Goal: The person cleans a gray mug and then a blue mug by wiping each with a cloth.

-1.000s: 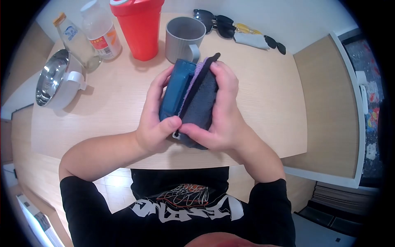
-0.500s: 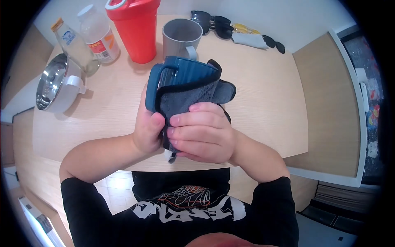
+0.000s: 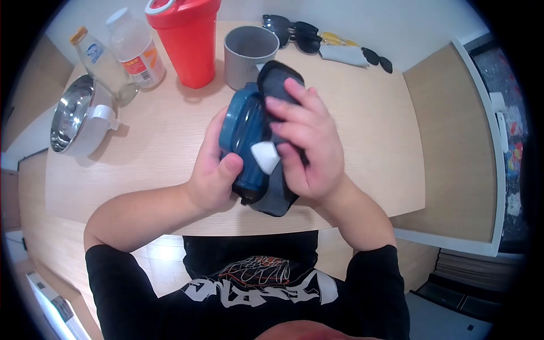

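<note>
Above the front part of the table, my left hand (image 3: 211,174) grips a blue mug (image 3: 248,164) from its left side, thumb toward me. The mug is tipped over, with its handle facing up and to the left. A grey cloth (image 3: 279,85) with black edging lies along the mug's right side. My right hand (image 3: 314,144) holds the cloth against the mug, its fingers slightly spread and a little blurred. A white tag (image 3: 264,157) sticks out from the cloth between my hands. The mug's mouth is hidden.
Behind the mug stands a grey cup (image 3: 249,54), beside a red tumbler (image 3: 190,51). A plastic bottle (image 3: 136,51), a glass bottle (image 3: 105,65) and a steel-lined bowl (image 3: 85,119) are at left. Sunglasses (image 3: 292,33) and a grey case (image 3: 344,55) lie at the back.
The blue mug has turned, its handle moving right and toward the viewer. My right hand has moved up and right with the cloth, uncovering more of the mug; the white tag now shows higher.
</note>
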Tool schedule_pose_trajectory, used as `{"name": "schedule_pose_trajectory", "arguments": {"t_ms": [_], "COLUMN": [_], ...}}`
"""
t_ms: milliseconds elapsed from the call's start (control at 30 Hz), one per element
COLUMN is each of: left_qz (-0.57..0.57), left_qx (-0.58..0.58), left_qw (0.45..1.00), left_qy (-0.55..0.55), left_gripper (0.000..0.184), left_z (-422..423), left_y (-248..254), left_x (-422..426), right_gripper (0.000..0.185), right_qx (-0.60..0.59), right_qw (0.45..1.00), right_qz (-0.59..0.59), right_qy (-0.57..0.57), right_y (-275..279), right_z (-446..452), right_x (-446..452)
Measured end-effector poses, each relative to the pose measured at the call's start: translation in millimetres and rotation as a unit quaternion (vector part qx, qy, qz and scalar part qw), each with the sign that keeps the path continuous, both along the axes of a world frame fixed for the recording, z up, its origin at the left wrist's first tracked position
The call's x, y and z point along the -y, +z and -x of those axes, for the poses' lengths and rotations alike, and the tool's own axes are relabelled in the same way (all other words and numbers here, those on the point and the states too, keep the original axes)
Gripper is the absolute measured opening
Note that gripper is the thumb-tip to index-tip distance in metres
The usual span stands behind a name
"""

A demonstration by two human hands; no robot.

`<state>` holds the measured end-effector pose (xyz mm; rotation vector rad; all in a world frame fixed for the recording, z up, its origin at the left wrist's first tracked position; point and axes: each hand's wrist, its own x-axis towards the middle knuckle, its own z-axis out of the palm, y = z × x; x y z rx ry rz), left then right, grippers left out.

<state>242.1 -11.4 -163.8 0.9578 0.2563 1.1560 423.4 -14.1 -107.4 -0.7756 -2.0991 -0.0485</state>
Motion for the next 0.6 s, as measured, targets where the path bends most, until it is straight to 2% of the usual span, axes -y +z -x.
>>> {"name": "schedule_pose_trajectory", "arguments": {"t_ms": [67,100,167,200,300,333,400,433,567,600], "left_qz": [0.072,0.056,0.022,-0.028,-0.052,-0.021,0.044,0.039,0.013,0.006], "left_qx": [0.002,-0.025,-0.079,-0.107,-0.104,-0.071,-0.022,-0.025,-0.024,-0.02], "left_qw": [0.996,0.996,0.993,0.993,0.993,0.997,0.999,0.999,0.999,0.999], "left_qy": [-0.061,-0.068,-0.083,-0.046,-0.005,-0.004,-0.01,-0.015,-0.029,-0.03], "left_gripper": [0.094,0.094,0.096,0.096,0.095,0.096,0.099,0.099,0.101,0.101], "left_z": [6,10,14,15,12,10,7,8,7,6], "left_y": [-2,0,8,17,21,20,23,23,13,9], "left_x": [2,1,-2,-2,-1,-2,-3,-3,-6,-7], "right_gripper": [0.029,0.016,0.016,0.014,0.013,0.016,0.017,0.017,0.025,0.034], "right_qx": [0.038,0.016,0.004,0.009,0.001,-0.018,0.005,0.015,0.05,0.031], "right_qw": [0.998,0.995,0.991,0.989,0.976,0.969,0.966,0.964,0.986,0.992], "right_qz": [0.009,-0.004,0.016,0.0,-0.038,-0.02,-0.045,-0.057,-0.065,-0.062], "right_qy": [0.046,0.099,0.134,0.148,0.213,0.246,0.255,0.259,0.142,0.106], "right_y": [-1,-11,-10,-7,-10,-14,-17,-18,-17,-14], "right_z": [3,9,15,15,10,11,14,16,6,4], "right_x": [5,6,15,16,16,17,18,19,15,13]}}
